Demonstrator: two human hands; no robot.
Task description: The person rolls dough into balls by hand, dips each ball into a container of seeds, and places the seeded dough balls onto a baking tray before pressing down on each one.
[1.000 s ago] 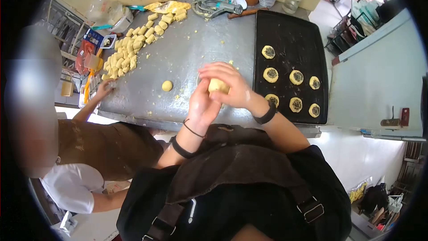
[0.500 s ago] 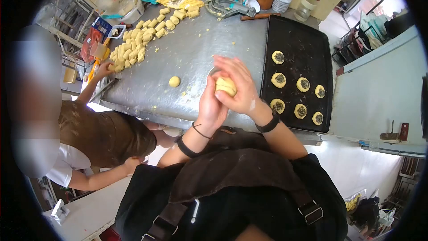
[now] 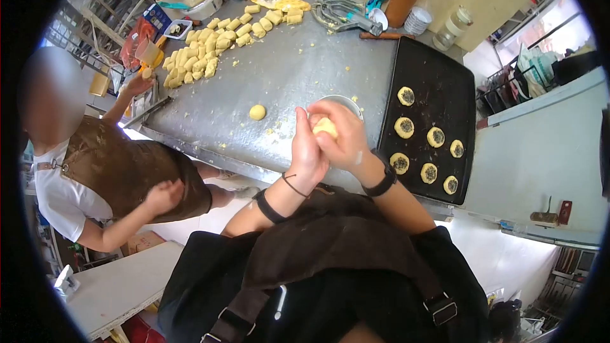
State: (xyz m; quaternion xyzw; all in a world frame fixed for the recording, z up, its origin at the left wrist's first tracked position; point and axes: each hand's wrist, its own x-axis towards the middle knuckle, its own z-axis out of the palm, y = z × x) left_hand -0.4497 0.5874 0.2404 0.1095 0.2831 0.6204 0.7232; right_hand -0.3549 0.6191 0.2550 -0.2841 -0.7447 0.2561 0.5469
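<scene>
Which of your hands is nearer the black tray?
Right. The right hand cups dough just left of the tray; the left hand is farther off, on the dough's other side.

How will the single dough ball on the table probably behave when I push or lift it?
The dough ball looks nearly round on the flat metal table, so it would probably roll. The cut dough pieces keep their shape, so it may be fairly firm. Yellow crumbs nearby hint that hard squeezing could break bits off.

A bakery workroom is indicated by dough pieces (image 3: pixel 198 52) heaped on a metal table (image 3: pixel 318 57) and dark-centred rounds (image 3: pixel 404 127) set on a baking tray (image 3: pixel 438 82).
</scene>
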